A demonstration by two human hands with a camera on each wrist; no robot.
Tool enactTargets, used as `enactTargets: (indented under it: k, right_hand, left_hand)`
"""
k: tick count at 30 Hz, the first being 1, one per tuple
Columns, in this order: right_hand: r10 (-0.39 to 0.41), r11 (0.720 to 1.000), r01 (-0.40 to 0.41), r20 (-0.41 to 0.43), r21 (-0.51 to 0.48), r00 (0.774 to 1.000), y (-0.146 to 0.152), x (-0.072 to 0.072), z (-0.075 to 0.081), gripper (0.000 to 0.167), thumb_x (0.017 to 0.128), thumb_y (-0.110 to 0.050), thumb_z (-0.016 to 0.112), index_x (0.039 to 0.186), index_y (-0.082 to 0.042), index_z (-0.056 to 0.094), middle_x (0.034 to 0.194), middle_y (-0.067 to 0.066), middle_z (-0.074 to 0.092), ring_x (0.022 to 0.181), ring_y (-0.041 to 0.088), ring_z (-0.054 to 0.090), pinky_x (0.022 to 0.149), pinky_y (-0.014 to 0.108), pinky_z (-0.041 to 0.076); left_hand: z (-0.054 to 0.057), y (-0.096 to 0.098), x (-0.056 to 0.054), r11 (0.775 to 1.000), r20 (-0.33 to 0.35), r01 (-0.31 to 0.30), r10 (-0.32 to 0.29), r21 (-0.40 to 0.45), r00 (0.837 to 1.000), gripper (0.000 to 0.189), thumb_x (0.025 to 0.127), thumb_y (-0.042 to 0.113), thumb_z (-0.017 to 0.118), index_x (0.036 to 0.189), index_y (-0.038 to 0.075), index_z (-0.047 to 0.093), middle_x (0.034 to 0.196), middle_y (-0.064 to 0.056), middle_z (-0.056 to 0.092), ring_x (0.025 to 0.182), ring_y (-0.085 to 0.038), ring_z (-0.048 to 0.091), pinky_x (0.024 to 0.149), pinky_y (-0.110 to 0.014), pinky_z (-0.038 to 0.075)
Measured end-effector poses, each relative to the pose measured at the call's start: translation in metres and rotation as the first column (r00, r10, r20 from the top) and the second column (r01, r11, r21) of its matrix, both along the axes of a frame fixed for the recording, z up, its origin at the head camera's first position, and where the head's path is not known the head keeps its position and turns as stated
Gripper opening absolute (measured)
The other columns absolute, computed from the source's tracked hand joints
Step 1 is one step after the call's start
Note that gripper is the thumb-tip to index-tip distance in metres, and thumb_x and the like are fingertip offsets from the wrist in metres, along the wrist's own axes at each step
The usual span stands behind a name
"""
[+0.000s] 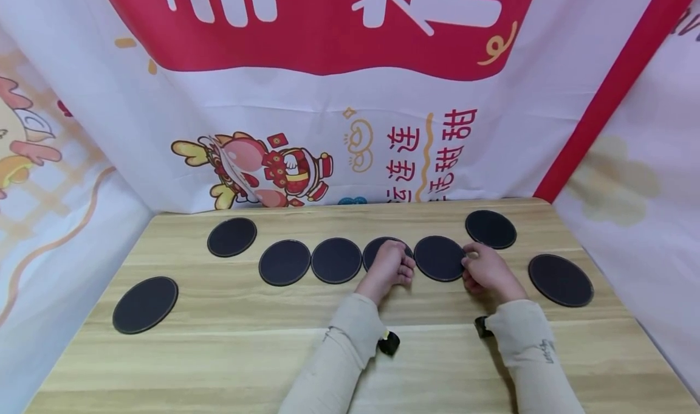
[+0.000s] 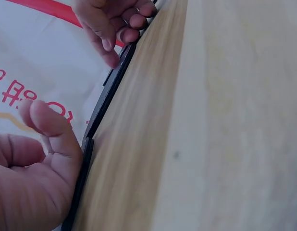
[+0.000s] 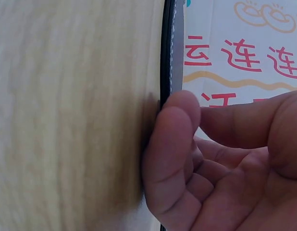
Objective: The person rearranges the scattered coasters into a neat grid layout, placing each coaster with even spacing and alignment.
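Flat black coasters lie on a wooden table, four of them side by side in a row. My left hand (image 1: 389,265) lies over the third coaster (image 1: 372,248) from the left, partly covering it, its fingers loosely bent. The hand appears close against that coaster's dark edge (image 2: 80,187) in the left wrist view. My right hand (image 1: 487,271) has its fingertips at the right edge of the row's last coaster (image 1: 439,258). Its bent fingers (image 3: 170,154) stand at the coaster's stitched rim in the right wrist view, with the thumb close behind.
More black coasters lie apart: one far left (image 1: 146,304), one back left (image 1: 232,237), one back right (image 1: 490,229) and one right (image 1: 560,280). Printed cloth (image 1: 306,92) hangs behind and at both sides of the wooden table (image 1: 229,365).
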State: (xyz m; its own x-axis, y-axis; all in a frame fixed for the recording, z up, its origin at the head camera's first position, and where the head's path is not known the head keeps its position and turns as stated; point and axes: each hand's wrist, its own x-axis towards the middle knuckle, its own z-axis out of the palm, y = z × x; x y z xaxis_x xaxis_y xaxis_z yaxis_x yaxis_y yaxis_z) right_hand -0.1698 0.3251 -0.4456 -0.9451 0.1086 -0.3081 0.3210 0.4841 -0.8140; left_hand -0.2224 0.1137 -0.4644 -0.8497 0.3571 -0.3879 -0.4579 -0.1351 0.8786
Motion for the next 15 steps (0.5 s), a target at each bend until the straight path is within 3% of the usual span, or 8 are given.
enactTargets:
  k: [4,15]
  right_hand:
    - [-0.002,1.000,0.002,0.002,-0.012,1.000,-0.0002,-0.0015,-0.0011,0.047,0.101,0.001,0.041,0.147,0.009,0.036,0.071,0.014,0.059,0.054,0.019,0.059,0.050,0.035,0.055]
    - [0.015,1.000,-0.015,0.023,-0.008,1.000,0.0011,-0.0019,-0.0030,0.054,0.100,0.000,0.037,0.153,0.006,0.031,0.062,0.009,0.056,0.048,0.017,0.054,0.046,0.032,0.050]
  left_hand:
    - [0.0008,-0.0011,-0.0010,0.997,0.033,-0.056,0.054,0.055,0.998,0.029,0.087,-0.005,0.036,0.113,0.005,0.043,0.064,-0.007,0.052,0.042,-0.012,0.044,0.040,-0.024,0.043]
    - [0.0006,-0.0012,-0.0004,0.998,0.020,-0.029,0.028,0.049,0.999,0.027,0.089,-0.002,0.039,0.116,0.001,0.046,0.064,-0.006,0.051,0.044,-0.012,0.044,0.041,-0.024,0.043]
